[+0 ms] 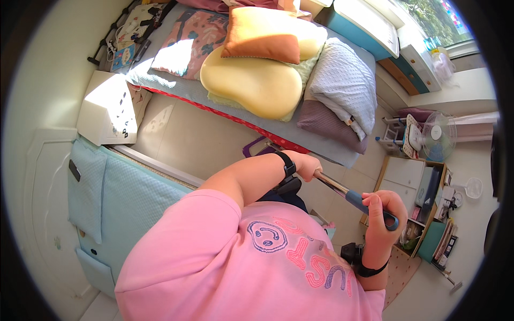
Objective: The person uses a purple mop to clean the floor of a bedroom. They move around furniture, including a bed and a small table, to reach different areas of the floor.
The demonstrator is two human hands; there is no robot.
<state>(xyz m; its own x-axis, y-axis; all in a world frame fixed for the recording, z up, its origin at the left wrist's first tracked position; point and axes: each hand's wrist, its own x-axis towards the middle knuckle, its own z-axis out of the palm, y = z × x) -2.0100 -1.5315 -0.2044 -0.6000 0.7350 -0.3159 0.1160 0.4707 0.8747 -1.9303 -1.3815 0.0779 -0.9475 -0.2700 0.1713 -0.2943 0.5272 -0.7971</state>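
My left hand (308,165), a black strap round its wrist, grips the metal shaft of a long pole (335,183). My right hand (383,212) holds the pole's blue-grey plastic handle (359,200) near its looped end, thumb along the top; a black strap with a small device is on that wrist. A flat mop head with a purple fringe (251,149) lies on the tiled floor beside the red-edged bed (225,114), partly hidden under the bed's edge. My left hand and forearm hide the lower shaft, so its join with the mop head does not show.
Cushions and a folded quilt (341,80) lie on the bed ahead. A second bed with a light blue cover (140,200) is at left, beside a white cabinet (106,108). At right stand a fan (437,132) and a low shelf unit (401,174). Light floor tiles (192,136) show between the beds.
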